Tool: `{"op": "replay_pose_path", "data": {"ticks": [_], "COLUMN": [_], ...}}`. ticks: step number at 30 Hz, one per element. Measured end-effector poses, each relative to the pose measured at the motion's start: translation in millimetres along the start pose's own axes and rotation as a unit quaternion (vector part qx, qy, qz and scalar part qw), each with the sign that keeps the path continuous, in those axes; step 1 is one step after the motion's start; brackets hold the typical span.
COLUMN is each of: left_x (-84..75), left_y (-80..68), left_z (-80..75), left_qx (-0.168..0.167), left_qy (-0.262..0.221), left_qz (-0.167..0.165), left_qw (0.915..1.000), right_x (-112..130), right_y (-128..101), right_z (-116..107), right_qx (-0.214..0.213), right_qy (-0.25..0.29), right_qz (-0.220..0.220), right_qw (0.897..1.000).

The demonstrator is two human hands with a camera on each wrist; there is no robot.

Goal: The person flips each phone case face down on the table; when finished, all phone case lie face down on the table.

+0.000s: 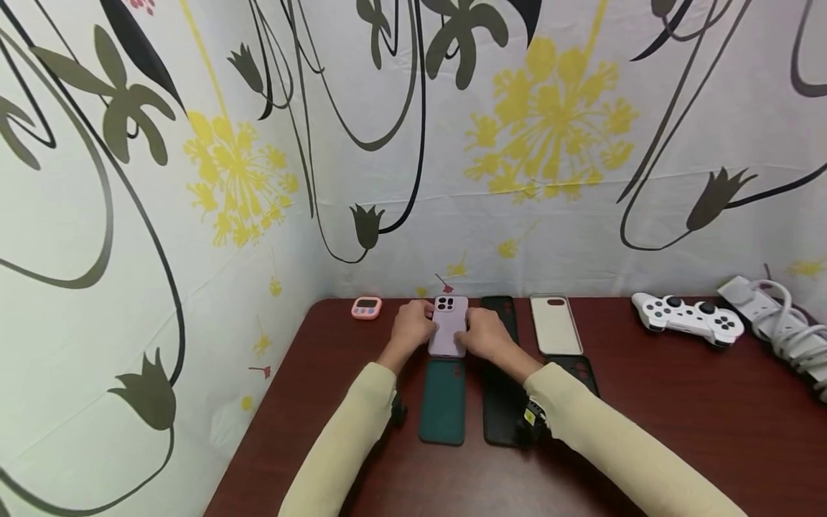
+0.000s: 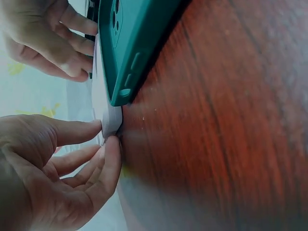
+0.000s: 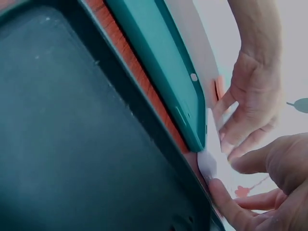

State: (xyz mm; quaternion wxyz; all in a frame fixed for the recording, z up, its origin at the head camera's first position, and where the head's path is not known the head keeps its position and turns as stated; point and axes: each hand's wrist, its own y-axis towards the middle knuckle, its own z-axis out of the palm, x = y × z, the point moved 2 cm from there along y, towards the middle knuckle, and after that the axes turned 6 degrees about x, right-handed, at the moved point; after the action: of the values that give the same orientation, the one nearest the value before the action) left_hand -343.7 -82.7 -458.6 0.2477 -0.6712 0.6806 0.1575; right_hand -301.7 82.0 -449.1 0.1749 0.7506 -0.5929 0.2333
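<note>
Both hands met on a pale lilac phone case lying camera cut-outs up on the dark red wooden table. The left hand pinched its left edge with curled fingers, and the right hand gripped the opposite edge the same way. Just nearer the person than the hands lay a dark green rectangular phone case, and a black one lay under the right wrist. Beyond the left hand sat a small pink timer; well off past the right hand rested a white game controller.
</note>
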Motion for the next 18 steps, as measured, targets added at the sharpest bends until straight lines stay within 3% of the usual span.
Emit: {"op": "replay_pose_path", "data": {"ticks": [5, 10, 14, 18], "left_x": [-4.3, -16.0, -31.0, -47.7], "left_y": [-3.9, -5.5, -6.8, -11.6], "left_z": [-4.1, -6.0, 0.3, 8.8], "left_qx": [-0.027, -0.033, -0.008, 0.033], "left_qy": [0.013, 0.013, -0.019, -0.052], "left_qz": [0.015, 0.055, 0.098, 0.106], "left_qw": [0.9995, 0.9978, 0.995, 0.9925], "right_x": [-9.3, -27.5, -42.6, -54.2], "right_y": [-7.6, -14.0, -19.9, -24.9], "right_z": [-18.2, -36.4, -46.3, -52.4], "right_qx": [-0.035, -0.066, -0.067, -0.065], "right_qy": [0.002, 0.003, 0.002, -0.006], "right_qz": [-0.019, -0.036, -0.041, -0.035], "right_qw": [0.999, 0.997, 0.997, 0.997]}}
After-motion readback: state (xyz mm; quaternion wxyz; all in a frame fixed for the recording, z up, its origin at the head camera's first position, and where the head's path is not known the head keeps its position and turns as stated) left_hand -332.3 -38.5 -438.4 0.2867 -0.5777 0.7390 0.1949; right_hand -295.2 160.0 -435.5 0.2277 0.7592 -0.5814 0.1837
